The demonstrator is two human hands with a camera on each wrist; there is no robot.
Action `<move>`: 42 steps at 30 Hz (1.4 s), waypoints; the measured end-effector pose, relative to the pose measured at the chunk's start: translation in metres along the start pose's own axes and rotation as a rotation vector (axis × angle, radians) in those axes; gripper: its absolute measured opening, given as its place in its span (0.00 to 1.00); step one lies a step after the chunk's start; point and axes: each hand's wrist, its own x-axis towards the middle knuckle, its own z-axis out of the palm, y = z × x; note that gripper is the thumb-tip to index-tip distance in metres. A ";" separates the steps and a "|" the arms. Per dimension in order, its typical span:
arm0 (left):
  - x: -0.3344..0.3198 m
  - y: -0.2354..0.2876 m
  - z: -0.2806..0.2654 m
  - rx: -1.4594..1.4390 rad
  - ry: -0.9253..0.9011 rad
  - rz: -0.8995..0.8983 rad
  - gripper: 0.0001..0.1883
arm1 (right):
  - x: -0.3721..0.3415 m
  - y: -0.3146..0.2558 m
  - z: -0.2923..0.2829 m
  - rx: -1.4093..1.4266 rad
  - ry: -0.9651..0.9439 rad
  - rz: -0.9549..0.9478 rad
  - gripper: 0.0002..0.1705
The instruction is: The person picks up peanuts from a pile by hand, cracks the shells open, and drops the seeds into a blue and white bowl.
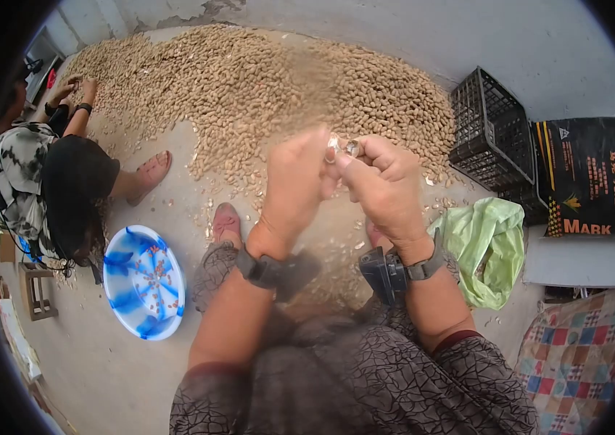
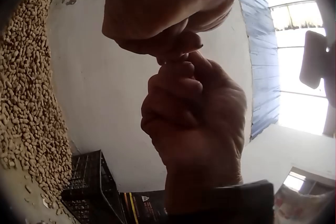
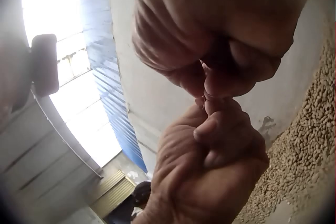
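In the head view my two hands meet at the fingertips in front of the peanut pile. My left hand (image 1: 294, 177) is blurred and pinches an opened peanut shell (image 1: 333, 143), its pale inside showing. A reddish kernel (image 1: 330, 154) shows at that shell. Thumb and curled fingers of my right hand (image 1: 389, 185) pinch another piece of shell (image 1: 353, 148) right beside it. From the left wrist, the left hand (image 2: 168, 11) is above and the right hand (image 2: 197, 108) below, fingertips together. In the right wrist view the fingers mostly hide the peanut.
Behind the hands a large heap of peanuts (image 1: 228, 94) lies against the wall. A blue-and-white basin (image 1: 122, 290) with some kernels stands at left, near another seated person (image 1: 75, 167). At right are a black crate (image 1: 492, 130), a green plastic bag (image 1: 500, 239) and a black printed sack (image 1: 590, 181).
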 end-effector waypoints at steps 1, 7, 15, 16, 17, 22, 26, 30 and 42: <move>0.001 0.002 0.000 -0.056 0.016 -0.082 0.15 | 0.000 0.001 0.003 0.000 -0.004 0.002 0.06; -0.001 0.014 -0.006 -0.232 0.005 -0.278 0.11 | 0.001 0.011 0.008 -0.355 0.026 -0.316 0.04; 0.002 0.011 -0.007 -0.143 -0.014 -0.291 0.10 | 0.003 0.018 0.002 -0.585 0.044 -0.470 0.05; 0.003 0.008 -0.010 -0.109 -0.049 -0.276 0.11 | 0.003 0.018 0.002 -0.585 0.044 -0.469 0.05; 0.004 0.006 -0.013 -0.075 -0.085 -0.261 0.12 | 0.003 0.019 0.002 -0.538 0.037 -0.443 0.05; 0.002 0.009 -0.009 -0.115 -0.076 -0.284 0.12 | 0.003 0.022 0.001 -0.421 0.017 -0.344 0.04; 0.002 0.012 -0.011 -0.035 -0.132 -0.276 0.10 | 0.002 0.020 0.000 -0.486 0.024 -0.393 0.04; 0.000 0.016 -0.015 -0.169 -0.167 -0.289 0.08 | 0.003 0.024 0.002 -0.389 0.032 -0.384 0.04; 0.003 0.007 -0.022 -0.384 -0.162 -0.406 0.08 | 0.001 0.022 0.001 -0.481 0.021 -0.389 0.08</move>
